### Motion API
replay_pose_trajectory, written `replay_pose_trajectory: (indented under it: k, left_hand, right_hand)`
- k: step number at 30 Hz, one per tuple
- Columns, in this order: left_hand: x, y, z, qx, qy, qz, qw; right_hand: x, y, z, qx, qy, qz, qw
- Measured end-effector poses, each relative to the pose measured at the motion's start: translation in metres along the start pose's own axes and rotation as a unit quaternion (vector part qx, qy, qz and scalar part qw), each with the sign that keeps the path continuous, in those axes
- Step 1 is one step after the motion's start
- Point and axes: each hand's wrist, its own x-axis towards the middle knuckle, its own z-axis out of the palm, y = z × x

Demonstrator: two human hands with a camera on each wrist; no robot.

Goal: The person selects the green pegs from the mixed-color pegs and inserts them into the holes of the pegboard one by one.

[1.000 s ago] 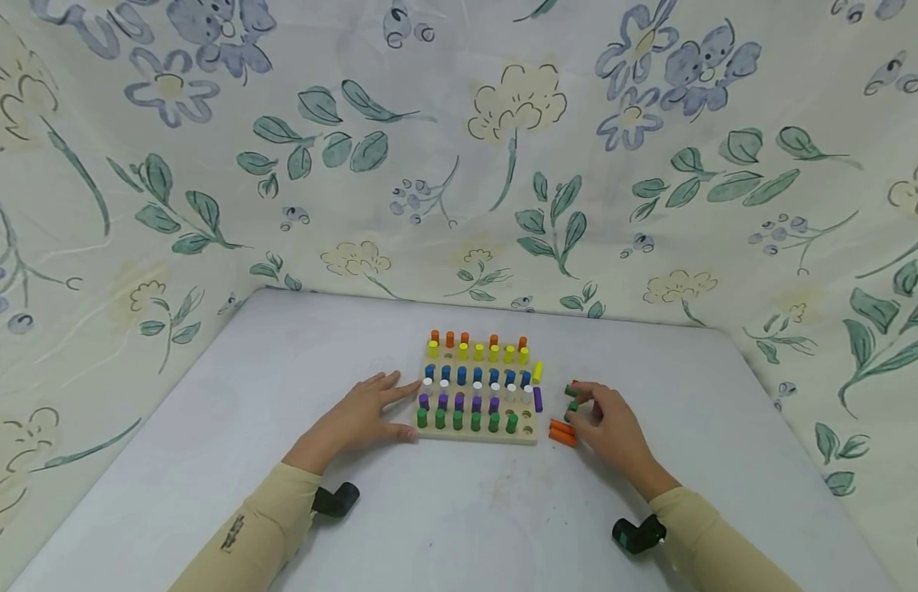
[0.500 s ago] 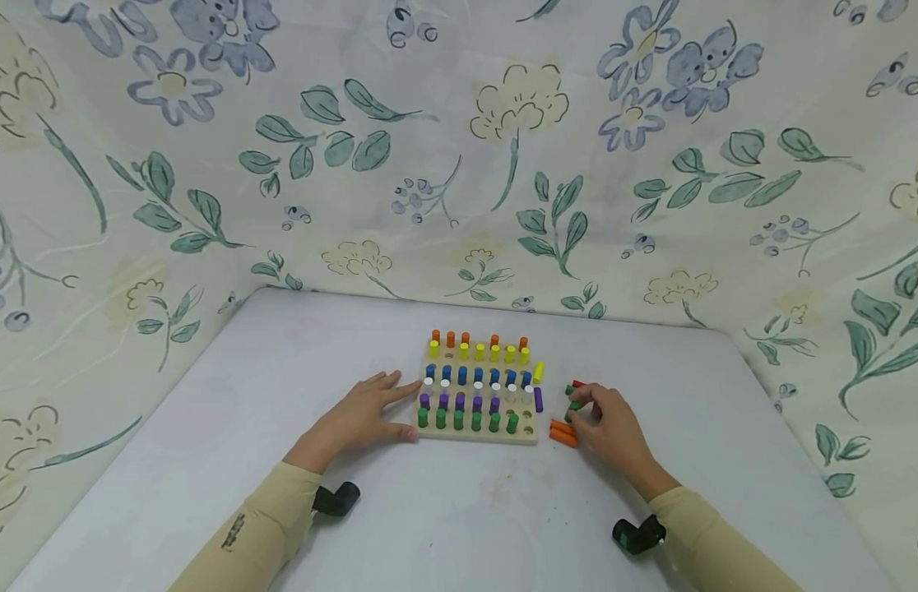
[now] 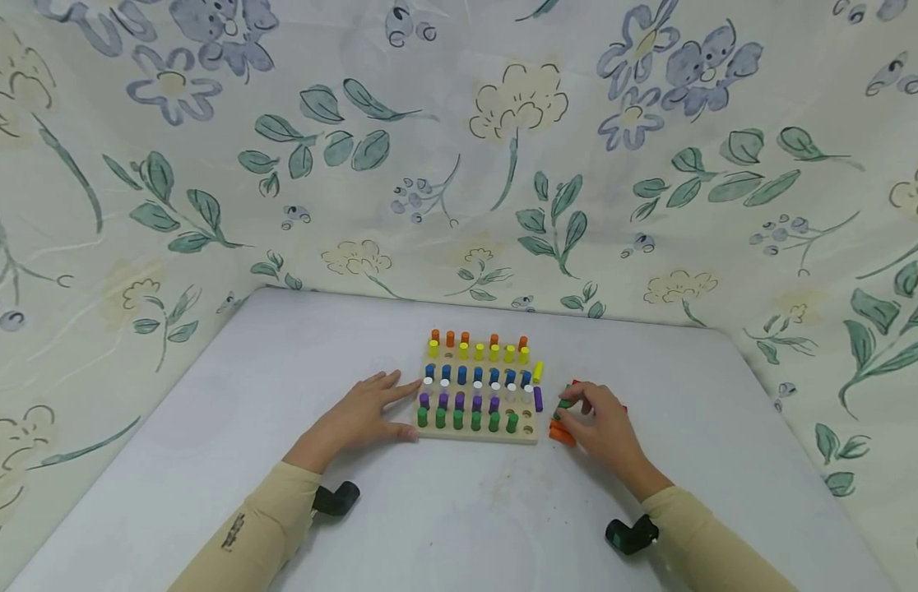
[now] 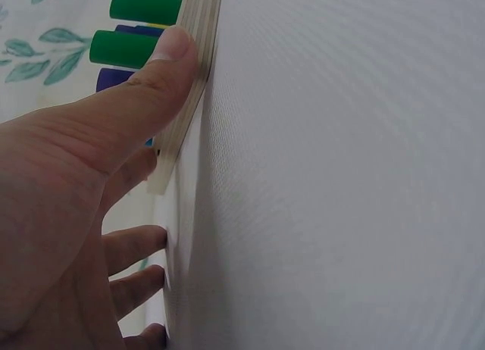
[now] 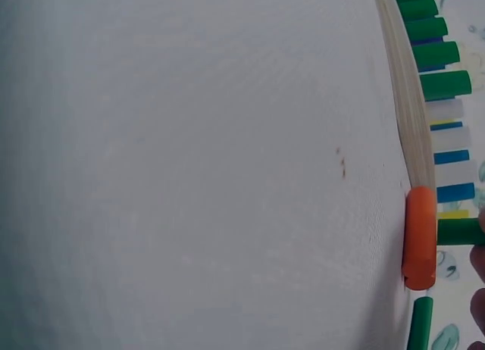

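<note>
A wooden peg board (image 3: 474, 438) holds rows of orange, yellow, blue, white, purple and green pegs, with a few bare holes. My left hand (image 3: 348, 415) rests at its left side, fingers spread and fairly straight; in the left wrist view the thumb (image 4: 170, 54) lies against the board's edge. To the right of the board, my right hand (image 3: 601, 423) pinches a green peg (image 3: 562, 409) between thumb and fingertips. Orange pegs (image 3: 563, 434) lie just below that peg. In the right wrist view another green peg (image 5: 420, 323) lies near an orange one (image 5: 420, 236).
A yellow peg (image 3: 538, 372) and a purple peg (image 3: 537, 400) lie along the board's right edge. Bits of red pegs show around the right hand, partly hidden by it. A floral cloth (image 3: 429, 164) stands behind the white table (image 3: 318, 526).
My right hand has lifted the green peg slightly and shifted left toward the board, uncovering a red end to its right. The left hand and board have stayed still.
</note>
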Motion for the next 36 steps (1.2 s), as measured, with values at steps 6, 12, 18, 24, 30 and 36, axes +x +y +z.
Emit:
replay_pose_trajectory:
  k: [6,12,18,24,30,36]
  left_hand:
    - [-0.001,0.0,-0.001,0.001,0.001,0.0,1.0]
    - [-0.001,-0.001,-0.001,0.0,-0.001,-0.004,1.0]
    - [0.0,-0.001,-0.001,0.001,-0.002,-0.002,1.0]
    - [0.0,-0.002,0.0,0.0,-0.002,-0.001,1.0]
    - [0.0,-0.002,0.0,0.001,-0.002,0.0,1.0]
    - [0.001,-0.003,0.001,0.003,0.001,0.002,1.0]
  right_hand:
    - [0.001,-0.005,0.001,0.003,-0.009,-0.007,0.9999]
    - [0.001,-0.011,0.002,0.011,-0.017,-0.018,0.9996]
    - [-0.001,-0.018,0.003,0.017,-0.016,-0.03,0.9993]
    - [-0.002,-0.024,0.007,0.023,-0.014,-0.053,0.9982]
    - [-0.002,-0.022,0.011,0.019,-0.017,-0.064,0.9976]
    - [-0.002,-0.022,0.012,0.01,-0.039,-0.056,0.9976]
